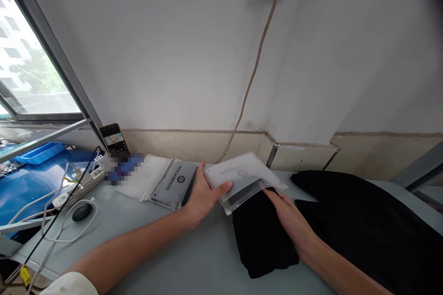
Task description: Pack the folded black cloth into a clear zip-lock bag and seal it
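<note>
Black fabric (pixel 356 221) spreads across the frame's right. At lower centre, a folded black cloth (pixel 265 237) meets the mouth of a clear bag (pixel 238 170). The left hand (pixel 202 200) clamps the bag's left side, thumb on top; the right hand (pixel 294 221) touches the cloth's right edge, its grip too hidden to tell.

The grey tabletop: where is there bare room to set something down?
The grey tabletop is bare between the left forearm and the folded black cloth, and between that forearm and the oval black object. Crowded: back left, with translucent plastic bags, and right, under spread black fabric.
</note>
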Demonstrator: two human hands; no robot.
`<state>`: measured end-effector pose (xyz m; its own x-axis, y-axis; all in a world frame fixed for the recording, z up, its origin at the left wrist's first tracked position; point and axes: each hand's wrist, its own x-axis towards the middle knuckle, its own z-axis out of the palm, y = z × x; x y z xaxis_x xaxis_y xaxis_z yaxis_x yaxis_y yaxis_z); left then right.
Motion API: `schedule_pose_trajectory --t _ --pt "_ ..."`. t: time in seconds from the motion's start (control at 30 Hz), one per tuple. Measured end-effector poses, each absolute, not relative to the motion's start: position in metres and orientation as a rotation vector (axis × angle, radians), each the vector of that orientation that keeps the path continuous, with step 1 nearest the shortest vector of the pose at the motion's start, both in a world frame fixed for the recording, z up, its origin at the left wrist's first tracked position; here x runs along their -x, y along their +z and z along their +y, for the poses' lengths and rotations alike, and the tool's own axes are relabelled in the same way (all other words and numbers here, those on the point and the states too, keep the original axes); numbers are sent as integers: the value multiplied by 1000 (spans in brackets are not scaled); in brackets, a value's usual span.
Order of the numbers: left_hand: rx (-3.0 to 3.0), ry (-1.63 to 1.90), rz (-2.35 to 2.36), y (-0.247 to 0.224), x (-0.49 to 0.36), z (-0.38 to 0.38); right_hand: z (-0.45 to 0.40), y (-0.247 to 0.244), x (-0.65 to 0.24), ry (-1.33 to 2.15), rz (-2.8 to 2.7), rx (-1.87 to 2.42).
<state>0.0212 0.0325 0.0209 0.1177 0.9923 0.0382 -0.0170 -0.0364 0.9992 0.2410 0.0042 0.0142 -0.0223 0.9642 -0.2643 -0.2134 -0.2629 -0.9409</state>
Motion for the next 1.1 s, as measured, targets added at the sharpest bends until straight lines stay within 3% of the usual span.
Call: schedule_pose_trajectory --t 0.23,0.67,1.1 --pt "-767 1085 836 37 -34 19 7 12 -245 1441 -887 1273" --pt "-1013 808 819 39 -36 7 3 19 -240 1337 -866 1306" --pt "-896 1199 927 28 -30 24 -3 32 -236 1605 -1060 1173"
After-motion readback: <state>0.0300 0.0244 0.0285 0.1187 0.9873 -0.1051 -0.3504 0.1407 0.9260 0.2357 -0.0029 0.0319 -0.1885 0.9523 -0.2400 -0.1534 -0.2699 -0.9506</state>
